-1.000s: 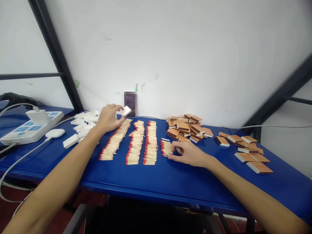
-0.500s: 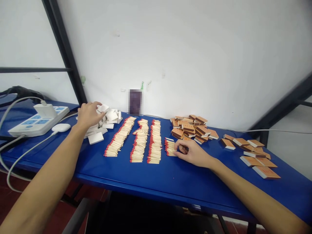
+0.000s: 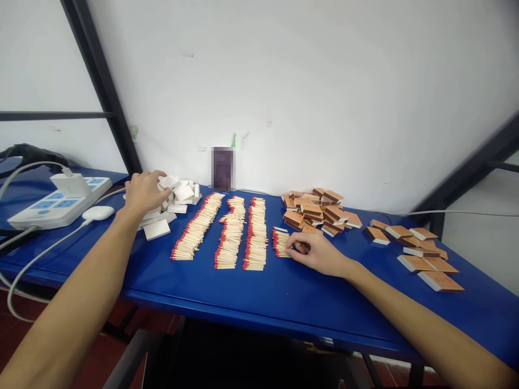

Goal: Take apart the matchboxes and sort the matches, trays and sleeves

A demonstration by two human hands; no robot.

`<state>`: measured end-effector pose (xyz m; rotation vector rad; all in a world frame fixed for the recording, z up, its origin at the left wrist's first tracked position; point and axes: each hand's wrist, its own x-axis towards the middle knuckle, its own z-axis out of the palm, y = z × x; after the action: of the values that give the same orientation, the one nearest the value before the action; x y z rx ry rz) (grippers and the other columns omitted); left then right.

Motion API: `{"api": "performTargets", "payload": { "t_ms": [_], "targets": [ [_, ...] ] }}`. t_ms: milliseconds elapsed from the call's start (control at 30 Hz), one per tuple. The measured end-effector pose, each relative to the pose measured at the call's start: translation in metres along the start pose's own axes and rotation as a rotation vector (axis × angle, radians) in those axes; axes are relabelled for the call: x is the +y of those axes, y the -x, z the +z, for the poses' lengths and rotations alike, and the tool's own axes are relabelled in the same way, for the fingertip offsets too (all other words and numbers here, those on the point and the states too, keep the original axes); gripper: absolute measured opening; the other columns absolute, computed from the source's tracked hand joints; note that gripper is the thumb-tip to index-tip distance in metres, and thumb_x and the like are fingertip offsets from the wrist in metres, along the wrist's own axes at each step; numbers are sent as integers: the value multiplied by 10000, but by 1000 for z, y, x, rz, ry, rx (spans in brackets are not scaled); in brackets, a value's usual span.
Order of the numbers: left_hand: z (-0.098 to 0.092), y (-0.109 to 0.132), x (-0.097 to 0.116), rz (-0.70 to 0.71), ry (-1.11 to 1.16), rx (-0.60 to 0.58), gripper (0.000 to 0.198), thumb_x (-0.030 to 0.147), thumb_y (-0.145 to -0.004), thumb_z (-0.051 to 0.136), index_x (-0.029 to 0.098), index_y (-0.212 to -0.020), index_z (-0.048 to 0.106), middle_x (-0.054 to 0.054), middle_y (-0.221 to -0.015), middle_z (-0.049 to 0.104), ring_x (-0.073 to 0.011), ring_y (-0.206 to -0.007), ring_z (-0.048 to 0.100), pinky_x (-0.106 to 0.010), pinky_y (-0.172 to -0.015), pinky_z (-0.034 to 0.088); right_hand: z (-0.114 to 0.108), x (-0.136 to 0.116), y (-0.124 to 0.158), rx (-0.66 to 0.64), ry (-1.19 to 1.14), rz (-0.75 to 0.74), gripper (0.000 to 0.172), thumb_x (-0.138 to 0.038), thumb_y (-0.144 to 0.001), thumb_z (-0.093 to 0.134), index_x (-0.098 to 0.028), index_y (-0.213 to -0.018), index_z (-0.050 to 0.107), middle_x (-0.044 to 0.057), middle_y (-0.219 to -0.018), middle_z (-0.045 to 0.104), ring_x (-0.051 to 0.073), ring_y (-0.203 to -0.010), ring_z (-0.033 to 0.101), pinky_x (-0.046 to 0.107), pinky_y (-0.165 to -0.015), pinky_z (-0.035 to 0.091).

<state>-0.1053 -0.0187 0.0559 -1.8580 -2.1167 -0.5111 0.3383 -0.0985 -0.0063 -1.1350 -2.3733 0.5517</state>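
My left hand (image 3: 144,192) rests at the heap of white matchbox trays (image 3: 184,192), thumb and fingers apart over it. Whether it grips one of the trays cannot be made out. At the right end of a short row of red-tipped matches (image 3: 280,243), my right hand (image 3: 318,254) has its thumb and forefinger pinched together and the other fingers curled. What lies between those fingertips is hidden. Three longer rows of matches lie between my hands: a slanting left row (image 3: 198,227), a middle row (image 3: 229,235) and a right row (image 3: 255,235).
Orange matchbox sleeves (image 3: 312,208) lie piled behind my right hand. Several orange matchboxes (image 3: 430,263) are spread at the right of the blue table (image 3: 251,297). A white power strip (image 3: 60,202) with cables stands at the left. A blurred dark rectangle (image 3: 223,168) is against the wall.
The whole view has shifted slightly left. Both hands keep nearly the same places beside the trays and the short match row.
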Motion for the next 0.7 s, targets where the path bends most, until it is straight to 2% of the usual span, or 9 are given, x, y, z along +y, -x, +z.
{"api": "performTargets", "payload": {
  "t_ms": [167,333,467,600,700],
  "targets": [
    [2,0,0,-4,-3,-58,531,489,-868,518,197,-1311,549,-132,-1159,572,-346,-1101,441,-454,-891,378,-1,-4,-1,8,-4,6,210,-395,-898,558,-219,-801,621,-65,-541,341,118,-498,327,274,-524,296],
    [6,-2,-3,-18,9,-36,579,520,-838,533,219,-1333,550,-176,-1185,552,-410,-1143,464,-514,-899,387,0,-2,-1,14,3,-4,171,-362,-886,559,-219,-809,611,-71,-541,321,115,-499,324,270,-533,306],
    [5,-1,-4,14,5,-122,644,488,-853,517,175,-1414,481,-194,-1211,546,-438,-1175,455,-578,-935,372,-2,-2,-1,61,30,-9,156,-348,-884,545,-220,-818,605,-66,-541,356,119,-500,354,267,-535,320],
    [4,0,0,20,19,-158,668,495,-859,515,166,-1439,469,-208,-1289,511,-463,-1209,424,-610,-953,358,-26,11,1,264,173,50,180,-359,-892,518,-221,-844,622,-38,-557,455,137,-517,425,275,-550,345],
    [7,0,2,-29,-11,-106,629,477,-865,483,203,-1432,490,-218,-1314,504,-454,-1243,415,-609,-969,355,-61,41,10,495,355,194,168,-335,-866,536,-225,-939,639,-14,-616,557,162,-568,513,289,-610,389]
  ]
}}
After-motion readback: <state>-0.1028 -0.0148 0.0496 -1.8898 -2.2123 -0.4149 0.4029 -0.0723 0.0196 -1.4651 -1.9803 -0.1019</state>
